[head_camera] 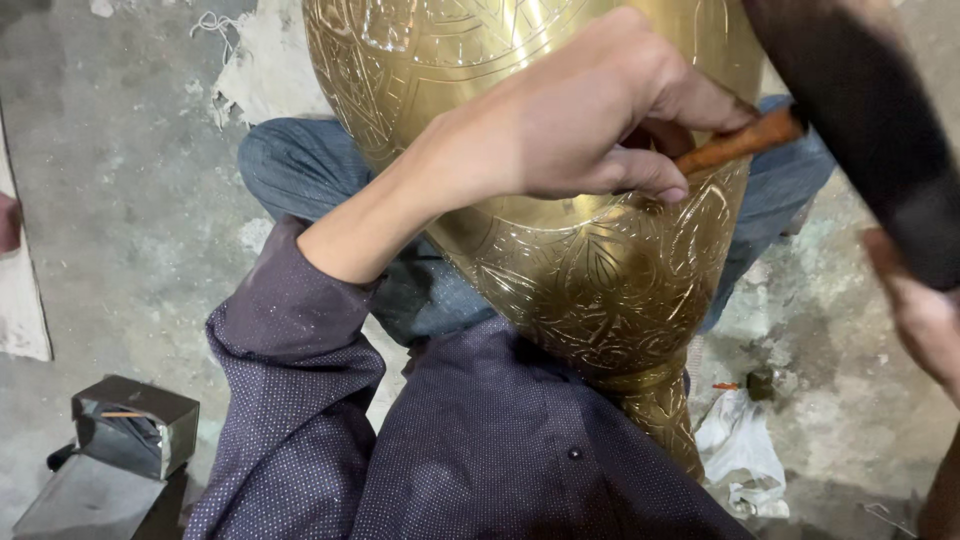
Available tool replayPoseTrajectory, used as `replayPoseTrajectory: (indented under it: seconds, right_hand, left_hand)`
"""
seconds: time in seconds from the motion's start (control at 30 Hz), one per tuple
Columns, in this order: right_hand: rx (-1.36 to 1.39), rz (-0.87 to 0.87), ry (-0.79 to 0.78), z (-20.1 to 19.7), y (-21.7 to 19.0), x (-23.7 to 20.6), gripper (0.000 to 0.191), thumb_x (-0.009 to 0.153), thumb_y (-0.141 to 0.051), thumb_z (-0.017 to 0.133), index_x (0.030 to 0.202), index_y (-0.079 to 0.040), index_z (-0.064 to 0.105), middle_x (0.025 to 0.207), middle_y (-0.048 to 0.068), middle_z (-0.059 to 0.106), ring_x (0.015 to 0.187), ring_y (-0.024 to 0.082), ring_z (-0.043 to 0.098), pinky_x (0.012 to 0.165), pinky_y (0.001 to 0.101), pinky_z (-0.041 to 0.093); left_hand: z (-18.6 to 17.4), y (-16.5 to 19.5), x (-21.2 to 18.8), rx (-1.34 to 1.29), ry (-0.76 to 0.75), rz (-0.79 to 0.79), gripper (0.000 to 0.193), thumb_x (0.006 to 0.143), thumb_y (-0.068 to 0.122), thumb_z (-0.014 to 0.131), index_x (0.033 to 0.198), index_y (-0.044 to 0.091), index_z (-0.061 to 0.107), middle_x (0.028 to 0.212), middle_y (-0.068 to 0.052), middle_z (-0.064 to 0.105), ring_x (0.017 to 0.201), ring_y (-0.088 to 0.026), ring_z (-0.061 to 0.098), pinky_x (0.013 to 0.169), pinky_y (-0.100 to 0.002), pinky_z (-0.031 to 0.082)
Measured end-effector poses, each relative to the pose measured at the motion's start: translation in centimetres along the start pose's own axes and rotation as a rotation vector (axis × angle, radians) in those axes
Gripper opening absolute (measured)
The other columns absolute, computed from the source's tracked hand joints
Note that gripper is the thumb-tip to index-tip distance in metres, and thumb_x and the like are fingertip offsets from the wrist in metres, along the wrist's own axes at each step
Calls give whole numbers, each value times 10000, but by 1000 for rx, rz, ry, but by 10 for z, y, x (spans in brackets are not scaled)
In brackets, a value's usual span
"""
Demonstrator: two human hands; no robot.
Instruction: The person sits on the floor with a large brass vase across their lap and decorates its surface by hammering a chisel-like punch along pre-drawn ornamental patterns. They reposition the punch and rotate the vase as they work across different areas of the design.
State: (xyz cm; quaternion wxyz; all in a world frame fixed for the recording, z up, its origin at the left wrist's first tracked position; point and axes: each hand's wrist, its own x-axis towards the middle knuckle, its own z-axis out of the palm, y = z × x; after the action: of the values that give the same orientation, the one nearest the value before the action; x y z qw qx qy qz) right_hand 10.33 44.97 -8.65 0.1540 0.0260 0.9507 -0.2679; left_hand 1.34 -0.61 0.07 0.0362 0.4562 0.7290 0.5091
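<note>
Concrete floor (130, 200), grey and rough, fills the left of our view, with a patch of pale broken plaster (265, 70) near the top. Low at the left edge sits a small dark metal box (135, 425), boxy and dull, its open side shiny.

Moving right, our left sleeve (290, 360) is dark purple cloth with fine pale dots, pushed up at the forearm. Our left hand (570, 120) lies across a large brass vase (600, 270), which rests against our lap, over our blue denim knees (300, 165). The vase is polished gold metal, bulging wide above and narrowing to a neck lower down, its skin covered in engraved leaf and scroll patterns. The left grip is closed around a slim reddish-brown chisel (740, 143), thumb and fingertips pinching it, its lower end set against the brass.

Further right, a dark blurred hammer head (880, 130) hangs above the chisel's top end. Our right hand (925, 315) shows only partly at the edge; we cannot tell how its grip stands. Below lies a crumpled white rag (740, 450) on the floor.
</note>
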Motion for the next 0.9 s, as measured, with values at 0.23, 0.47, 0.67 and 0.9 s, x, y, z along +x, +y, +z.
replayPoseTrajectory:
  seconds: [0.23, 0.47, 0.67, 0.9]
  right_hand:
    - [-19, 15, 52, 5, 4, -14, 473, 1216, -331, 631, 935, 46, 588, 822, 139, 643, 702, 291, 621, 705, 383, 539]
    - [319, 9, 87, 4, -15, -29, 381, 1171, -290, 641, 926, -5, 578, 829, 80, 640, 716, 187, 615, 725, 312, 532]
    - [234, -4, 131, 4, -40, -39, 383, 1165, -295, 634, 932, 6, 587, 826, 87, 635, 703, 189, 599, 717, 317, 516]
    - [187, -2, 151, 6, -39, -52, 387, 1157, -300, 626, 939, 18, 596, 822, 96, 630, 688, 191, 581, 707, 322, 498]
  left_hand:
    - [-3, 4, 0, -149, -80, -141, 188, 921, 129, 766, 1087, 54, 721, 835, -10, 754, 767, -40, 767, 701, -213, 584]
    - [-3, 6, 1, -35, -8, 86, 291, 878, 88, 843, 1122, -18, 724, 865, -66, 774, 767, -103, 774, 674, -240, 614]
    - [-3, 7, 0, -179, -70, -142, 326, 846, 149, 813, 1140, 53, 708, 864, -27, 762, 758, -63, 766, 699, -222, 602]
    - [0, -4, 2, 34, 2, 155, 342, 832, 149, 865, 1108, -4, 733, 887, -80, 764, 732, -129, 744, 683, -277, 593]
